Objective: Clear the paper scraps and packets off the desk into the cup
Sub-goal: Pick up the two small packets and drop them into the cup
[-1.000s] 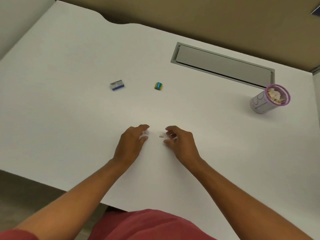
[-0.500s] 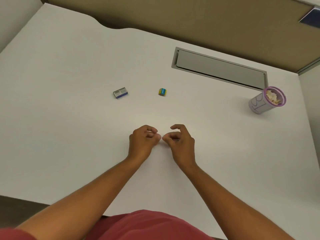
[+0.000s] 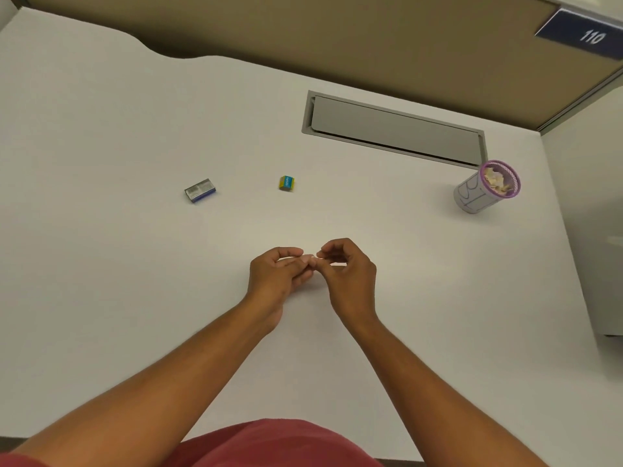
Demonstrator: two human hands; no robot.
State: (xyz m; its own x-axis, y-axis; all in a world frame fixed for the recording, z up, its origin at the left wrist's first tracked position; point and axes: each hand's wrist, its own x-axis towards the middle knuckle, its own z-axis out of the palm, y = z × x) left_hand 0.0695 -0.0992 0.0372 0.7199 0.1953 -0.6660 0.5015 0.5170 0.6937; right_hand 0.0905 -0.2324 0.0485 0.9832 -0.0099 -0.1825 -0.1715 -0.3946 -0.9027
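My left hand (image 3: 274, 276) and my right hand (image 3: 349, 273) meet fingertip to fingertip just above the middle of the white desk (image 3: 101, 264). Both have their fingers curled in, and a small pale paper scrap (image 3: 312, 258) shows where the fingertips touch. A grey and blue packet (image 3: 200, 190) lies to the far left of the hands. A small yellow and blue packet (image 3: 286, 183) lies straight beyond them. The grey cup (image 3: 472, 197) with a purple rim stands at the far right, holding several paper scraps.
A grey cable hatch (image 3: 394, 129) is set into the desk at the back. A tan partition (image 3: 337, 35) runs behind the desk, bearing a blue sign reading 110 (image 3: 588, 37). The desk's right edge lies just past the cup.
The two scraps that lay between my hands are off the desk. My hands closed in on them and came together, fingers curled, and lifted slightly.
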